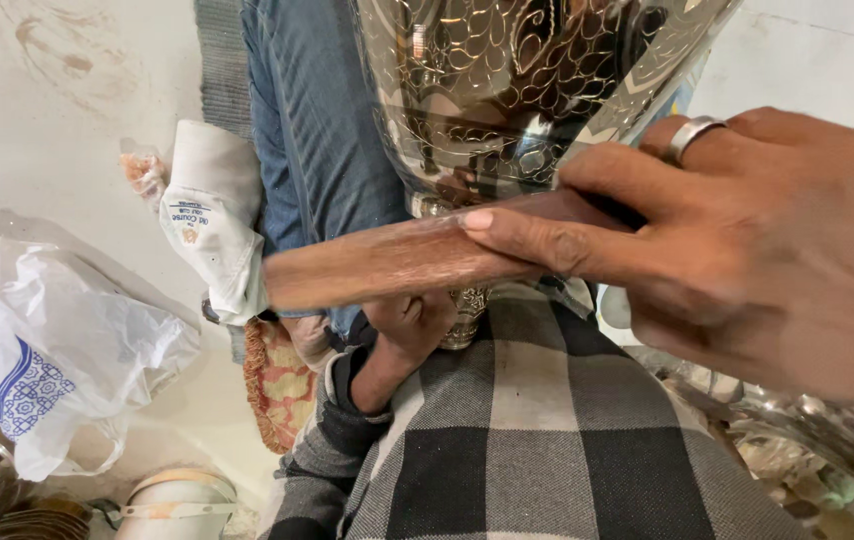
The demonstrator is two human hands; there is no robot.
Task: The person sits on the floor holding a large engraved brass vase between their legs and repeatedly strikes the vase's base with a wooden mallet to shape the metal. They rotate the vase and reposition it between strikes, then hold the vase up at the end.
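Right hand (pixel 747 250) pinching wooden stick (pixel 387 262) against engraved metal vase (pixel 507 90), left hand (pixel 412 325) gripping its base; advise steady, even pressure.

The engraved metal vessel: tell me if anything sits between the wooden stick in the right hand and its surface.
Nothing visible does. The right hand presses the wooden stick across the lower part of the engraved metal vessel, apparently against the metal. The left hand grips the vessel's foot below the stick, out of its way.
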